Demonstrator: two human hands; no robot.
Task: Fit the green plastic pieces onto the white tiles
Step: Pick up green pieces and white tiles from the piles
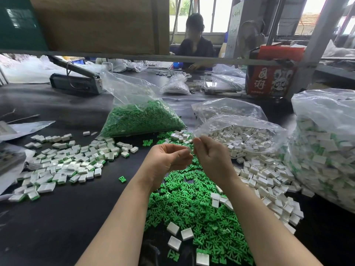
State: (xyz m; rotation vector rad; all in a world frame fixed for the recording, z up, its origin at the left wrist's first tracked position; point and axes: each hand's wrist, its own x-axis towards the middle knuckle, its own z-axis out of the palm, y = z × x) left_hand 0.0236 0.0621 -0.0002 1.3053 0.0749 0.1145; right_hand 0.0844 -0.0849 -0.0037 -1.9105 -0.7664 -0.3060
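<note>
At nine o'clock, a spread of assembled tiles on the dark table, white tops with green edges showing. At eleven o'clock, beyond them, a clear bag of green pieces, mouth open and slumped. At centre, raised above the table, the left hand and the right hand, fingertips meeting; fingers of both curled and pinched together on something small and pale between them, too blurred to tell whether tile, green piece or both. Below the hands, from centre down to six o'clock, a loose heap of green plastic pieces with a few white tiles lying on it, hollow side or flat side up. At two o'clock, an open bag of white tiles spilling toward four o'clock. At three o'clock, a large clear sack of finished tiles. At twelve o'clock, far across the table, a seated person in dark clothing, and at one o'clock a red carton.
</note>
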